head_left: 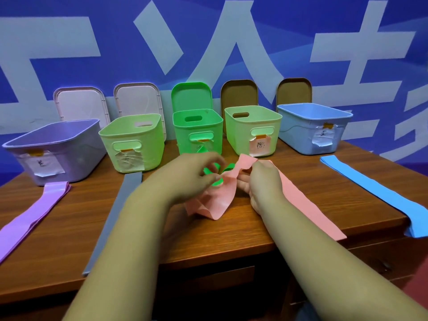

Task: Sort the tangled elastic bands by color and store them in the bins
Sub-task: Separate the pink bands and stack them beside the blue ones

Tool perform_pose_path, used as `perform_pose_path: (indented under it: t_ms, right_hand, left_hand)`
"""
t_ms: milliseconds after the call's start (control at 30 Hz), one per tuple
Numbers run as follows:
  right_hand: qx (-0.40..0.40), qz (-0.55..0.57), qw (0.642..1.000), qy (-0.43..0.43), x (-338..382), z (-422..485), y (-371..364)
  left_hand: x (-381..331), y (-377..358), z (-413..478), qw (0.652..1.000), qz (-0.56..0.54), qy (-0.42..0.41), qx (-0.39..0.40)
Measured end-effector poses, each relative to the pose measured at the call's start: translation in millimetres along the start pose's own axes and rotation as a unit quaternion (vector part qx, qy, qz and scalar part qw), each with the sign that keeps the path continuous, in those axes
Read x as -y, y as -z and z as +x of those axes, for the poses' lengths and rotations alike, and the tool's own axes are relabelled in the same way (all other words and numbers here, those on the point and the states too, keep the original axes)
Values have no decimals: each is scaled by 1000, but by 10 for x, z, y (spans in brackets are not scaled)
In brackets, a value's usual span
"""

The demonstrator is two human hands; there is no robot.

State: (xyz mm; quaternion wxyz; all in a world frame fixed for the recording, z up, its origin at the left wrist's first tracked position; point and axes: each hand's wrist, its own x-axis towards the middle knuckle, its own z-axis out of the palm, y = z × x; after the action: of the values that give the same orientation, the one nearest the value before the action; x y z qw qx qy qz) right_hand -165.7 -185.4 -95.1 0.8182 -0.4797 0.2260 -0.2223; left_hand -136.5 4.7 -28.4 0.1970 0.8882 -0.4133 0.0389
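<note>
At the table's middle, a pink band [220, 200] and a green band [212, 172] are knotted together. My left hand [192, 174] pinches the knot where green meets pink. My right hand [259, 179] grips the pink band just right of the knot. The pink band's long tail [310, 212] runs to the front right edge. A purple band [30, 216], a grey band [118, 209] and a blue band [379, 191] lie flat and apart. Most of the green band is hidden by my left hand.
Five open labelled bins stand in a row at the back: purple [58, 154], light green [132, 144], bright green [198, 130], light green [252, 130] and blue [315, 128]. Their lids [139, 100] lean on the blue wall. The wooden table [208, 239] ends near my forearms.
</note>
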Motion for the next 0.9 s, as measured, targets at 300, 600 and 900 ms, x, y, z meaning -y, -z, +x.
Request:
perform_pose_path:
  t_ms: [300, 600, 900]
  right_hand:
    - [-18, -5, 1000, 7, 2, -16, 18]
    - [33, -167, 981, 95, 30, -113, 41]
    - [39, -248, 942, 225, 218, -397, -27]
  left_hand:
    - [-53, -411, 229, 989, -33, -31, -140]
    - [-138, 88, 289, 971, -78, -61, -219]
    - [-480, 928, 520, 956, -15, -95, -278]
